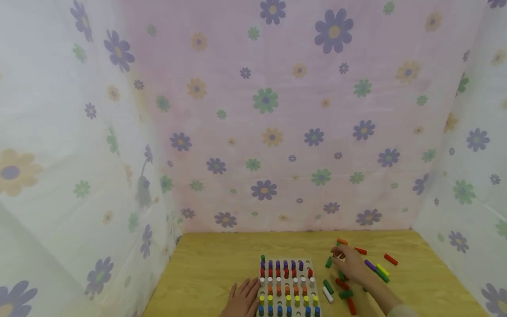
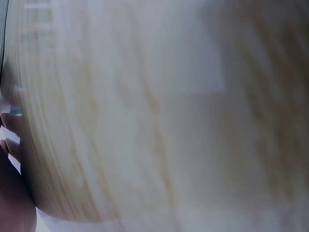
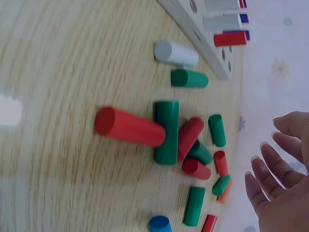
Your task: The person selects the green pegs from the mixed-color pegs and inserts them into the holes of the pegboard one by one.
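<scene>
Pegboard (image 1: 283, 297) sits toward 6 o'clock on the bench (image 1: 214, 255), carrying 6 rows of upright pegs (image 1: 279, 290), purple through red, white, orange and yellow to blue, with 1 green peg (image 1: 263, 259) at its 11 o'clock corner. Left hand (image 1: 242, 297) lies at its 9 o'clock, grip slack. Right hand (image 1: 350, 264), among loose pegs (image 1: 342, 284) at 2 o'clock, has a released grip, holding nothing.

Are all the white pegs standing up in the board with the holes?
No, one white peg is lying on its side on the table, beside the board.
</scene>
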The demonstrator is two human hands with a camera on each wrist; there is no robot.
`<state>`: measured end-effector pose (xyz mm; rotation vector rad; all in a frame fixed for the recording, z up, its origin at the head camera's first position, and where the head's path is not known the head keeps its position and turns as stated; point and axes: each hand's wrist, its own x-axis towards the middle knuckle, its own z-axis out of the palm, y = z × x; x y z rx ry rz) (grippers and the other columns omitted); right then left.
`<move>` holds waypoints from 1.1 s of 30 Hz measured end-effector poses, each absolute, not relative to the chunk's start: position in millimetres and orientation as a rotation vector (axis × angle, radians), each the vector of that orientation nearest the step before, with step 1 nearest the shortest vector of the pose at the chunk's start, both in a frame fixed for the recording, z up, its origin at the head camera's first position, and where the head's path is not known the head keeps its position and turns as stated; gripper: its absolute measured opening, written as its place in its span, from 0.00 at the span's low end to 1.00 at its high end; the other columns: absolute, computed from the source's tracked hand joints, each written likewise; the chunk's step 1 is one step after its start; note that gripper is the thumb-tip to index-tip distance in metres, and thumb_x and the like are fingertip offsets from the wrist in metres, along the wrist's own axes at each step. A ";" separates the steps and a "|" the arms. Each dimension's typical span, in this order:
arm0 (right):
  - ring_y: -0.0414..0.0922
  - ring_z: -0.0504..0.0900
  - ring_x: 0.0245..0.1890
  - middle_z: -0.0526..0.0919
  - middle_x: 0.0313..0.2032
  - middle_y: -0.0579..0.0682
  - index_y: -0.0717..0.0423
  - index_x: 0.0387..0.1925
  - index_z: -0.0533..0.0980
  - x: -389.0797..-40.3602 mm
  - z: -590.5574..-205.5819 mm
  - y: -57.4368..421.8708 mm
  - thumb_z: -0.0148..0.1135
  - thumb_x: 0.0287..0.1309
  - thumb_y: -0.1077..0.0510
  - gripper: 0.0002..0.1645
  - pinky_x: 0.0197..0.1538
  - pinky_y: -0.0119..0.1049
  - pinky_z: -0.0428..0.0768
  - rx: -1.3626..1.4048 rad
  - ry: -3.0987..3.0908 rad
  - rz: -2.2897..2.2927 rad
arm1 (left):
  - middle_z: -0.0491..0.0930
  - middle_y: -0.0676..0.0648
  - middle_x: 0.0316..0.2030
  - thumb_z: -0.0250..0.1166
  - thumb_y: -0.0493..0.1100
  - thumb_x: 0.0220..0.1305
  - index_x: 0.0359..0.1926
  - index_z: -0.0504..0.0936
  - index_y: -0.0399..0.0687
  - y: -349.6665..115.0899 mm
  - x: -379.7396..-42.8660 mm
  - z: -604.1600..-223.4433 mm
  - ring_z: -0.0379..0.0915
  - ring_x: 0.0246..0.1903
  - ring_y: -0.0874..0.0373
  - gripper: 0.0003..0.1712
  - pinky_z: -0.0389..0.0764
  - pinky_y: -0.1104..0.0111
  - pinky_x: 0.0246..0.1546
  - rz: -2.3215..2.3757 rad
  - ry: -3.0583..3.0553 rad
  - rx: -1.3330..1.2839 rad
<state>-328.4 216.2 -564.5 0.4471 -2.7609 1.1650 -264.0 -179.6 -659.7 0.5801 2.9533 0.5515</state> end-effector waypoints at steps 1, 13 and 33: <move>0.49 0.80 0.41 0.83 0.43 0.56 0.66 0.50 0.81 -329.0 -565.4 218.6 0.66 0.64 0.65 0.14 0.41 0.42 0.81 0.435 -2.752 1.161 | 0.66 0.49 0.74 0.38 0.64 0.81 0.77 0.67 0.50 -179.7 -263.1 -659.6 0.59 0.74 0.42 0.36 0.57 0.32 0.67 0.551 2.956 0.584; 0.65 0.80 0.48 0.78 0.52 0.71 0.76 0.60 0.71 -344.3 -574.1 239.7 0.64 0.65 0.65 0.27 0.46 0.56 0.83 0.259 -2.786 1.122 | 0.66 0.50 0.75 0.37 0.63 0.82 0.77 0.67 0.51 -181.2 -263.3 -655.3 0.58 0.75 0.43 0.35 0.56 0.33 0.68 0.548 2.966 0.593; 0.62 0.81 0.41 0.80 0.43 0.72 0.84 0.57 0.68 -365.0 -592.2 245.8 0.61 0.64 0.65 0.28 0.38 0.52 0.83 0.159 -2.843 1.168 | 0.67 0.54 0.74 0.34 0.66 0.81 0.76 0.68 0.56 -179.2 -263.2 -663.1 0.60 0.74 0.46 0.37 0.59 0.34 0.67 0.517 2.988 0.565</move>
